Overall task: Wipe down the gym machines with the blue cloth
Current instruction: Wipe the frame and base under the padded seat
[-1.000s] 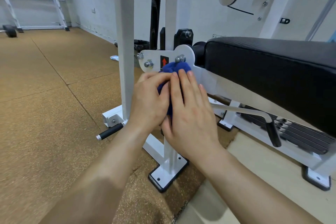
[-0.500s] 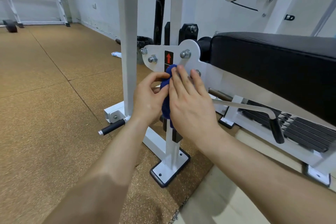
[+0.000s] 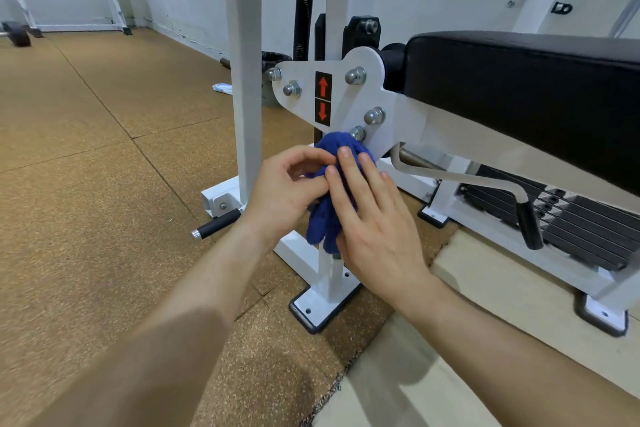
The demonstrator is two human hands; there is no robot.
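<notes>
Bunched blue cloth (image 3: 323, 218) sits against the post under the white bracket plate (image 3: 346, 97), with its top edge just below the red-arrow sticker (image 3: 322, 100) and touching the lowest bolt (image 3: 358, 133). The left hand (image 3: 280, 194) has its fingers curled and pinches the cloth's left side; the right hand (image 3: 377, 222) lies flat on it, fingers straight, pressing from the right. A black seat pad (image 3: 519, 80) runs right of the plate, a lever with a black grip (image 3: 528, 225) sits below it, and there is cork floor (image 3: 86, 166) to the left.
</notes>
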